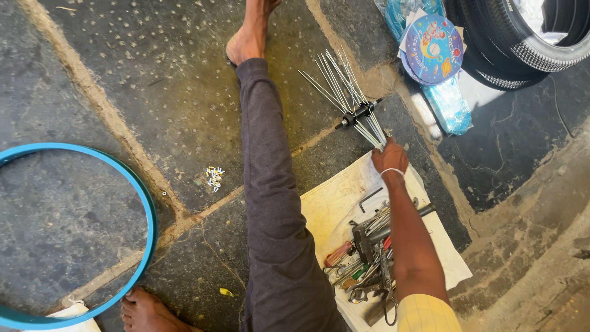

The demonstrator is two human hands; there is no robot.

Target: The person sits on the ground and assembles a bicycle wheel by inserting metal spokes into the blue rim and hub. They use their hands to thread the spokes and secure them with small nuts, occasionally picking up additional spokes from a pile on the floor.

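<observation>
- Right hand is stretched fwd past the far edge of the cloth, fingers closed on the near ends of the wheel spokes.
- Spokes are fanned out through a small black hub; the hub w/ spokes lies on the stone floor, just beyond the cloth's far edge. Far ends of the spokes are spread toward the top edge of the view.
- A thin white band is seen at the right wrist; a yellow checked sleeve is seen at the bottom edge.
- Left hand isn't caught in the view, so its grip can't be told.
- Cloth is laid on the floor at bottom centre-right. A pile of hand tools is heaped on its near part, under the right forearm: spanners, a red-handled screwdriver, dark metal bits. An L-shaped hex key is laid apart, nearer the far edge.
- A leg in grey trousers is stretched along the cloth's left edge, bare foot toward the top edge. The other bare foot is seen at the bottom edge, touching the rim.
- A blue wheel rim is laid flat at the left edge, partly cut off.
- A small heap of spoke nipples is left on the floor btw. rim and leg.
- Black tyres are stacked at the top right corner; a round printed card on blue plastic-wrapped goods is lying just beside them.
</observation>
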